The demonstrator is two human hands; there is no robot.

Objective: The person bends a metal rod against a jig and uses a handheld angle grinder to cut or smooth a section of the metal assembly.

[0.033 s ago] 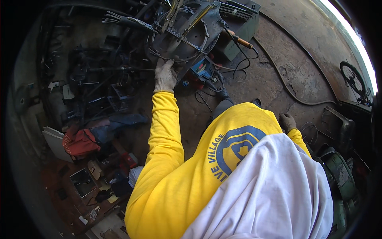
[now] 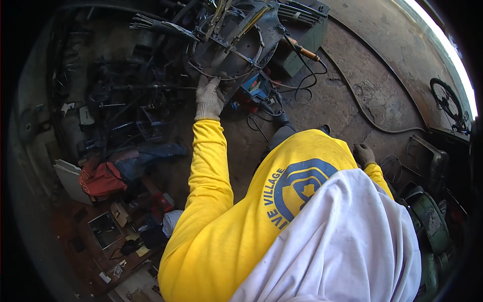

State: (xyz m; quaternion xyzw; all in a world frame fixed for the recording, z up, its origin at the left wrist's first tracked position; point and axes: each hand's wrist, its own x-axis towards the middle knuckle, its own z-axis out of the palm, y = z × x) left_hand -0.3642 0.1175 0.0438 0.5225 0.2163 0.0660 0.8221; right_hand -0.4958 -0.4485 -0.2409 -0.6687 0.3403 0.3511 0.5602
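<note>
My left hand [image 2: 210,98], in a pale knit work glove, reaches forward to the near side of a round metal ring [image 2: 235,78]. Its fingers and thumb are closed on the ring's rim. The ring lies over a dark metal plate [image 2: 271,35], where long-handled clamps [image 2: 250,25] stand at its far side. Low at my right side is my right hand [image 2: 364,154] in a grey glove, its fingers curled in; whatever they may hold is hidden.
A blue and red machine [image 2: 255,89] with cables sits beside the plate. An orange-handled tool [image 2: 305,52] rests on a green box [image 2: 294,63]. A hose [image 2: 365,113] crosses the floor. Dark metal parts [image 2: 133,103] and a red garment [image 2: 103,178] are left; a bicycle wheel [image 2: 446,98] is far right.
My left hand and the ring's near edge have shifted very slightly toward me. My right hand stays in place.
</note>
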